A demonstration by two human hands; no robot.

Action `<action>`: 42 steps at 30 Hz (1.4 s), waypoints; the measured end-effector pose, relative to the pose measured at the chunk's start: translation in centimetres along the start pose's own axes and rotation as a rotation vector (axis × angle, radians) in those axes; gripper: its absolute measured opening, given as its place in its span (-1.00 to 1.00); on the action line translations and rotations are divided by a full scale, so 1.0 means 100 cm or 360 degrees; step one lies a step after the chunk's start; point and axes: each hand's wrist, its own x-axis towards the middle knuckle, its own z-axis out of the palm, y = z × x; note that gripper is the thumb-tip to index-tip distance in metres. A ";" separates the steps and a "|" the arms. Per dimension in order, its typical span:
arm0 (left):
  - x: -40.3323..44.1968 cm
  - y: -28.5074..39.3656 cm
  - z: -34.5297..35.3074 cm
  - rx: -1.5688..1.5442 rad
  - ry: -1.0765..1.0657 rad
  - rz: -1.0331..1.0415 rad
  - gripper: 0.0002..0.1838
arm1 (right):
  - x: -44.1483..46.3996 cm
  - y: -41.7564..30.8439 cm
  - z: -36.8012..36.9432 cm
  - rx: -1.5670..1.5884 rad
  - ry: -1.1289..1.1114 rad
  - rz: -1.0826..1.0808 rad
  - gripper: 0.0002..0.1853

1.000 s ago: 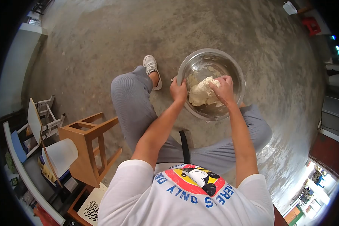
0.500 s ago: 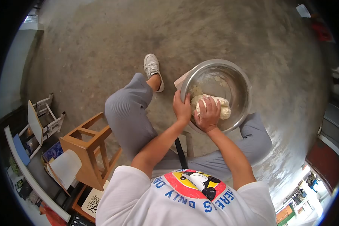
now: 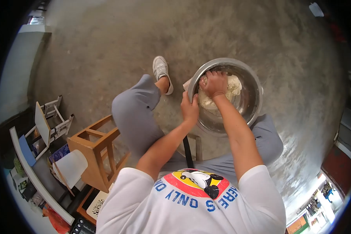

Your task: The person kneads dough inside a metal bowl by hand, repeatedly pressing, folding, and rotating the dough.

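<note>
Bare, grey-brown concrete floor [image 3: 105,46] is stretching out ahead, its right side catching a bright, glossy light. Over it, a seated person in grey trousers [image 3: 138,107] and a white printed T-shirt [image 3: 175,210] is leaning toward a wide metal bowl [image 3: 251,91] just in front of the knees. What is supporting the bowl is not showing clearly. Pale dough [image 3: 234,85] is lying inside, toward the left and middle of the bowl, with its lumpy right end showing past the hand.

Left hand [image 3: 190,110]: its grip is clasping the near-left part of the bowl's rim. Right hand [image 3: 215,84]: it is reaching into the bowl and bearing on the dough, knuckles up, near the far-left wall; its fingertips are hiding, so whether the grip is closing around the dough cannot be told. A pinkish piece [image 3: 187,84] is poking out beside the bowl's left edge.

One white shoe [image 3: 160,68] is resting on the floor to the left. Farther left, a wooden stool [image 3: 90,145] is lying near a white plastic container [image 3: 75,165] and a folding metal frame [image 3: 62,126].
</note>
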 end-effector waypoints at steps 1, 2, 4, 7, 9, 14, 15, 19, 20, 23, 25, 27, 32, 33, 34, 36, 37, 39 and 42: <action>0.003 -0.004 0.003 0.0052 0.0035 0.0016 -0.69 | 0.000 -0.001 0.002 0.0027 -0.0028 0.0027 -0.59; 0.006 -0.010 0.007 0.0102 0.0066 0.0017 -0.69 | -0.001 0.003 0.004 0.0049 -0.0070 0.0057 -0.57; 0.005 -0.015 0.005 0.0053 0.0070 0.0056 -0.71 | -0.031 0.006 -0.021 0.0246 -0.0009 -0.0085 -0.52; 0.012 -0.021 0.011 0.0023 0.0068 0.0039 -0.73 | -0.063 0.001 -0.085 0.0520 -0.0329 0.0109 -0.56; 0.006 -0.023 0.008 0.0031 0.0074 0.0027 -0.75 | -0.097 0.001 -0.089 0.0275 -0.0474 0.0082 -0.54; 0.007 -0.010 0.005 0.0106 0.0035 -0.0063 -0.77 | -0.142 -0.008 -0.059 0.0001 0.0040 -0.0174 -0.46; 0.006 -0.012 0.005 0.0092 0.0038 -0.0032 -0.77 | -0.140 -0.010 -0.054 -0.0024 0.0020 -0.0201 -0.46; 0.004 -0.009 0.004 0.0033 0.0026 0.0012 -0.77 | -0.100 -0.007 -0.035 0.0053 -0.0037 -0.0314 -0.58; 0.005 -0.006 0.003 0.0025 0.0023 0.0002 -0.76 | -0.083 -0.007 -0.031 0.0102 -0.0107 -0.0323 -0.62; 0.005 -0.006 0.002 -0.0009 -0.0009 -0.0030 -0.75 | -0.054 -0.003 -0.006 0.0200 -0.0061 -0.0333 -0.73; 0.005 -0.002 0.004 -0.0039 0.0008 -0.0018 -0.74 | -0.034 0.003 0.002 0.0151 0.0008 -0.0361 -0.77; 0.003 0.001 0.001 -0.0015 0.0016 -0.0009 -0.73 | -0.008 -0.001 0.009 0.0073 -0.0239 -0.0124 -0.75; 0.011 -0.009 0.003 0.0071 0.0027 0.0093 -0.70 | 0.006 -0.013 0.007 -0.0139 -0.0402 0.0111 -0.65; 0.011 -0.002 0.002 0.0075 0.0043 0.0105 -0.69 | 0.001 -0.016 -0.001 -0.0083 -0.0262 0.0046 -0.60; 0.013 -0.003 0.001 0.0036 0.0052 0.0133 -0.69 | -0.003 -0.013 -0.009 -0.0013 -0.0325 -0.0004 -0.60; 0.013 -0.015 0.005 -0.0026 0.0045 0.0153 -0.69 | -0.021 -0.004 -0.027 0.0128 -0.0495 -0.0080 -0.58; 0.014 -0.014 0.005 -0.0003 0.0036 0.0119 -0.69 | -0.035 -0.001 -0.039 0.0294 -0.0399 -0.0072 -0.60; 0.013 -0.013 0.005 0.0057 0.0024 0.0041 -0.69 | -0.061 0.002 -0.061 0.0437 -0.0337 0.0029 -0.68; 0.012 -0.011 0.006 0.0142 0.0055 0.0041 -0.69 | -0.110 0.002 -0.066 0.0349 -0.0158 0.0026 -0.74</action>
